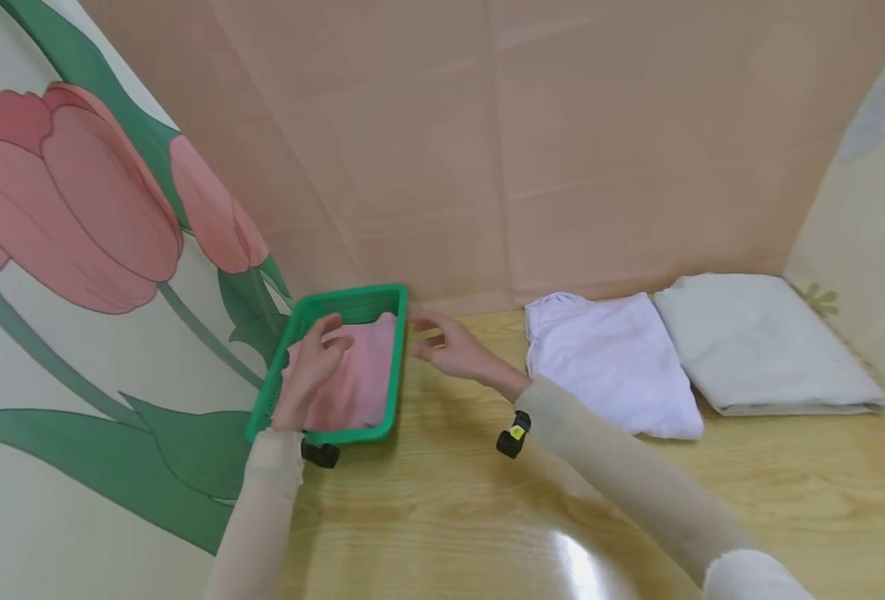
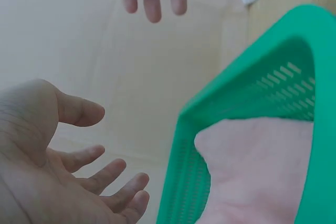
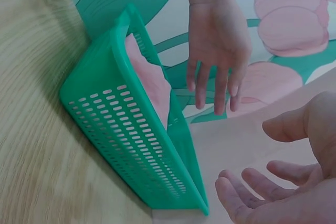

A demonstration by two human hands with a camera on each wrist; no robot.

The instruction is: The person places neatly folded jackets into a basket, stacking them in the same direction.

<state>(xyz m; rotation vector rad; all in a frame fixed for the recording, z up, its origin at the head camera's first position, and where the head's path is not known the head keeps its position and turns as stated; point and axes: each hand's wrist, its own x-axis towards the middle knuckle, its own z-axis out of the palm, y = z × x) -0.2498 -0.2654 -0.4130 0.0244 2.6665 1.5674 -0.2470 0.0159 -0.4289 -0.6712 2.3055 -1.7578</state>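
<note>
A green plastic basket (image 1: 396, 367) with slotted sides stands on the wooden surface against the tulip-painted wall. Inside lies a pink folded cloth (image 1: 363, 375), which also shows in the left wrist view as soft pink fabric (image 2: 257, 166). Above the basket's left part hovers my left hand (image 1: 313, 367), fingers loosely bent and holding nothing. My right hand (image 1: 450, 346) is in the air just right of the basket's rim, its relaxed fingers pointing toward it. In the right wrist view both hands are apart from the basket (image 3: 131, 124), with nothing between their fingers.
Right of the hands lies a folded pale lavender cloth (image 1: 607, 362). Beside it, a thicker folded grey-white cloth (image 1: 772, 346) reaches toward the right wall. A pinkish-brown sheet (image 1: 532, 150) hangs behind. The painted wall (image 1: 112, 350) closes in on the left.
</note>
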